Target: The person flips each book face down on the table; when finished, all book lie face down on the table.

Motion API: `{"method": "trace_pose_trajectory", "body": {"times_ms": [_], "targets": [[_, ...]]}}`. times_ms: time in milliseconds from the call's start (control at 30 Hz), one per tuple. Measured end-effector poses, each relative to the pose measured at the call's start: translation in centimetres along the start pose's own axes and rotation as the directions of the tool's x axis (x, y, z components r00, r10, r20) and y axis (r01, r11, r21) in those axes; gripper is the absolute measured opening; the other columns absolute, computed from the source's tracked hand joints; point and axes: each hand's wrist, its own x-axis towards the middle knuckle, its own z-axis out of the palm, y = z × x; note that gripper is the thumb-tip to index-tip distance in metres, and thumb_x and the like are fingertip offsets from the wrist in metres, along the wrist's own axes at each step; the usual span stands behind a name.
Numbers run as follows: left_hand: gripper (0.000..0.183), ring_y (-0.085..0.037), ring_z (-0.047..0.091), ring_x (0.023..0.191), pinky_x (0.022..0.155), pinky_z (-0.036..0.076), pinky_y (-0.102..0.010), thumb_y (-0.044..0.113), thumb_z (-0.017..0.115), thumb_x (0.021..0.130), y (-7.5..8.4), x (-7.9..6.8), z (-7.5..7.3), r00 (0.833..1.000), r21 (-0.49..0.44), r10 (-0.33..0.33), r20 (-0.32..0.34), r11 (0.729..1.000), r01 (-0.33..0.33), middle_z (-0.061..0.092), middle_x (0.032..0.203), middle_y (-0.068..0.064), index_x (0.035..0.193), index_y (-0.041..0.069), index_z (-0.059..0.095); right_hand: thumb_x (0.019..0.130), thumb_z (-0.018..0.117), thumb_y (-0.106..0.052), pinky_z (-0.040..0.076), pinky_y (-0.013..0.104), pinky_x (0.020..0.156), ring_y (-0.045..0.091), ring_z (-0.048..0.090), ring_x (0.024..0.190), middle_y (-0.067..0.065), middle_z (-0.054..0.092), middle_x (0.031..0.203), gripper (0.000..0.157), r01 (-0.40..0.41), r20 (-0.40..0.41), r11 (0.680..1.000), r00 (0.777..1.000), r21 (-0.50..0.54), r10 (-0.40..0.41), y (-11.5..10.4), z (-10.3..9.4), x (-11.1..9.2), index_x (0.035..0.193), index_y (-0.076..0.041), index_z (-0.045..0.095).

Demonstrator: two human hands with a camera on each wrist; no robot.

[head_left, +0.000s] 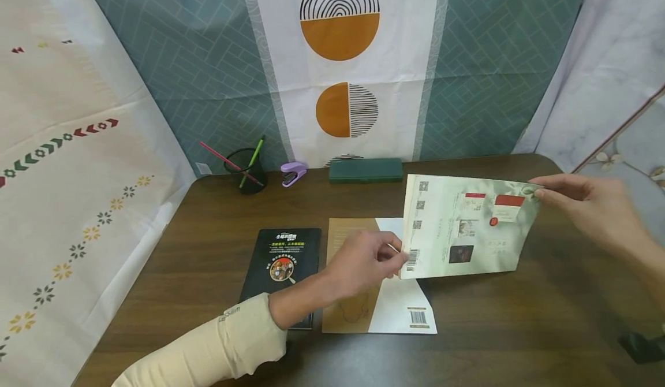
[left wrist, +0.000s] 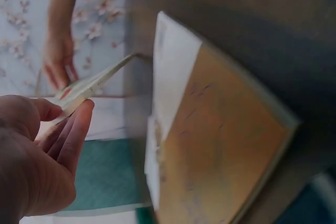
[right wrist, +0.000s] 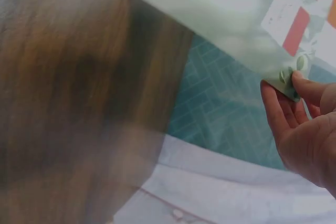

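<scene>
A pale green magazine (head_left: 478, 231) is held up at a tilt above the table, its printed cover with small pictures and codes facing the head camera. My left hand (head_left: 366, 260) pinches its lower left corner between thumb and fingers. At the opposite upper right corner, my right hand (head_left: 587, 202) pinches the cover, as the right wrist view also shows with the thumb (right wrist: 310, 87) on top. Partly beneath the magazine lies a brown and white book (head_left: 402, 312) flat on the table. Left of that, a black book (head_left: 286, 248) is partly hidden by my left forearm.
Along the back edge stand a black mesh pen cup (head_left: 253, 182) with a red and a green pencil, a purple stapler (head_left: 294, 173) and a dark green case (head_left: 366, 170). The brown table (head_left: 208, 248) meets patterned cloths at the back and sides.
</scene>
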Motion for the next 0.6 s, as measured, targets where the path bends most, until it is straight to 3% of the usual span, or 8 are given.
{"method": "trace_pose_trajectory", "body": {"times_ms": [167, 333, 500, 600], "targets": [[0.006, -0.019, 0.077, 0.074, 0.068, 0.061, -0.024, 0.006, 0.068, 0.104, -0.8, -0.8, 1.3, 0.99, -0.196, -0.111, 0.089, 0.972, 0.127, 0.079, 0.087, -0.001, 0.101, 0.002, 0.071, 0.098, 0.079, -0.037, 0.041, 0.016, 0.066, -0.01, 0.055, 0.089, -0.029, 0.073, 0.093, 0.034, -0.029, 0.016, 0.999, 0.999, -0.032, 0.03, -1.1, 0.8, 0.8, 0.123, -0.013, 0.08], [0.015, -0.028, 0.08, 0.08, 0.072, 0.064, -0.032, 0.007, 0.062, 0.107, -1.2, -1.4, 3.0, 0.961, -0.38, -0.213, 0.174, 0.886, 0.265, 0.079, 0.088, -0.011, 0.105, -0.004, 0.071, 0.096, 0.081, -0.042, 0.039, 0.02, 0.065, -0.009, 0.053, 0.094, -0.043, 0.063, 0.09, 0.041, -0.072, 0.022, 0.997, 0.997, -0.025, 0.072, -2.0, 1.8, 1.6, 0.124, -0.012, 0.079], [0.017, -0.033, 0.08, 0.083, 0.073, 0.065, -0.034, 0.007, 0.061, 0.107, -1.1, -1.8, 4.8, 0.933, -0.481, -0.283, 0.223, 0.8, 0.358, 0.079, 0.086, -0.014, 0.102, -0.005, 0.072, 0.094, 0.083, -0.043, 0.04, 0.022, 0.061, -0.008, 0.054, 0.095, -0.044, 0.063, 0.086, 0.047, -0.095, 0.041, 0.995, 0.995, 0.028, 0.093, -2.4, 2.5, 2.3, 0.126, -0.009, 0.078], [0.018, -0.031, 0.08, 0.083, 0.073, 0.064, -0.033, 0.007, 0.061, 0.106, -1.1, -1.9, 5.8, 0.922, -0.493, -0.301, 0.242, 0.78, 0.384, 0.079, 0.088, -0.014, 0.103, -0.005, 0.073, 0.093, 0.084, -0.043, 0.044, 0.02, 0.062, -0.008, 0.056, 0.095, -0.042, 0.065, 0.088, 0.049, -0.103, 0.057, 0.993, 0.993, 0.054, 0.1, -2.5, 2.9, 2.6, 0.127, -0.008, 0.078]]}}
